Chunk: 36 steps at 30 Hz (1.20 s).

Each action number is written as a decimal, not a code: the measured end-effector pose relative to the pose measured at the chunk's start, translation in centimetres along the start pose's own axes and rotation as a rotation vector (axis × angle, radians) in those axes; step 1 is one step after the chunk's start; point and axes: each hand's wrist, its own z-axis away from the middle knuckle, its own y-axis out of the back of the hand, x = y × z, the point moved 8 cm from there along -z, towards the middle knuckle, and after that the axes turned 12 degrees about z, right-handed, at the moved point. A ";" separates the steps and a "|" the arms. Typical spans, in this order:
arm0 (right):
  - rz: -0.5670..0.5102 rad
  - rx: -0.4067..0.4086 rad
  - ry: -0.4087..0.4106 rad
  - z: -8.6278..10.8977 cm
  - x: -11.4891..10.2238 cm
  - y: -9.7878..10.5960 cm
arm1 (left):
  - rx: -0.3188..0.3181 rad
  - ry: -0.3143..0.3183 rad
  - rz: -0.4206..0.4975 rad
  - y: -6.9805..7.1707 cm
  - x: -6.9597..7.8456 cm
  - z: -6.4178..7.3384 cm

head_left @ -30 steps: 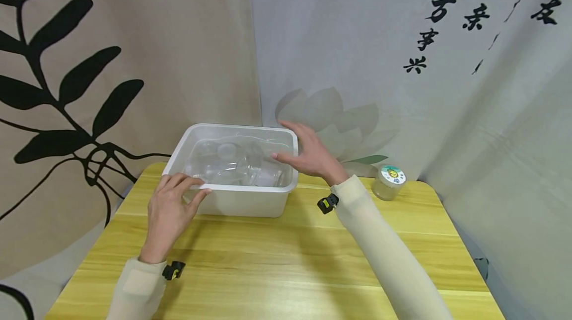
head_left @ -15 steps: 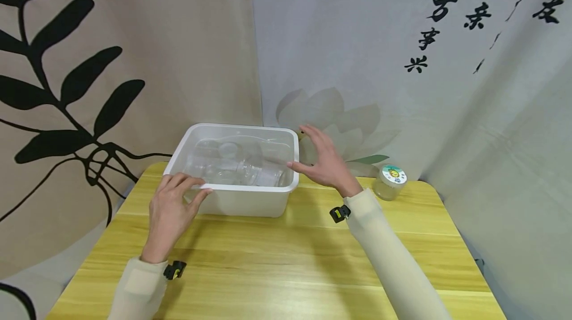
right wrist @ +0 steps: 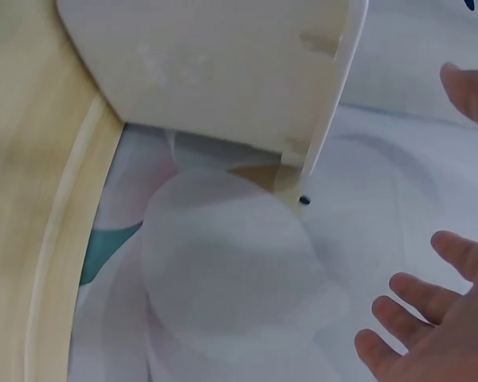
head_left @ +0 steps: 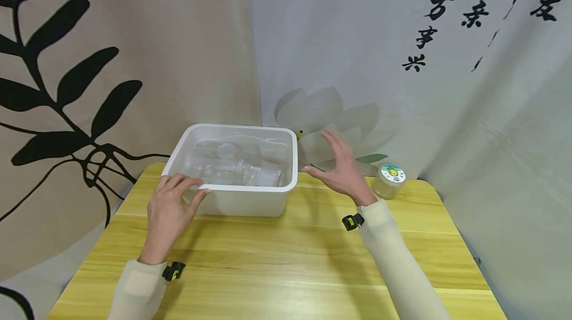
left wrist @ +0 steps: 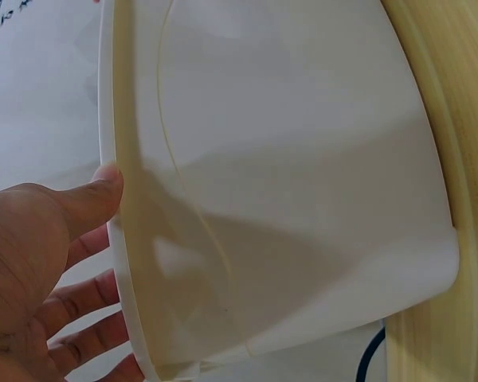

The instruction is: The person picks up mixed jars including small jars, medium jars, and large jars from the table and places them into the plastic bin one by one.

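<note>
A white plastic bin stands on the wooden table against the curtain. Inside lie clear, transparent containers, one of them like a bottle or jar; their exact kinds are hard to tell. My left hand holds the bin's front left rim, its thumb outside and fingers over the edge. In the left wrist view that thumb presses on the rim. To the right of the bin, apart from it, my right hand hovers with fingers spread and nothing in them. A small clear jar with a printed round lid stands beyond the right wrist.
The yellow wooden table has rounded corners. Pale curtains hang right behind it, printed with dark leaves and black writing. A bluish-white surface shows beyond the table's left edge.
My right hand has moved right, from over the bin's right rim out past it toward the small jar. The left hand keeps its hold on the rim, and the bin stays put.
</note>
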 end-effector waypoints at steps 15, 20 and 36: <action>0.014 0.008 -0.108 1.5 4.9 0.7 | -0.001 -0.007 -0.006 0.0 -0.1 0.1; 0.020 -0.001 -0.159 1.9 6.8 1.0 | -0.002 0.000 -0.001 0.0 -0.1 0.1; 0.031 -0.019 -0.283 3.2 12.3 2.2 | 0.000 -0.004 0.000 0.0 0.0 0.1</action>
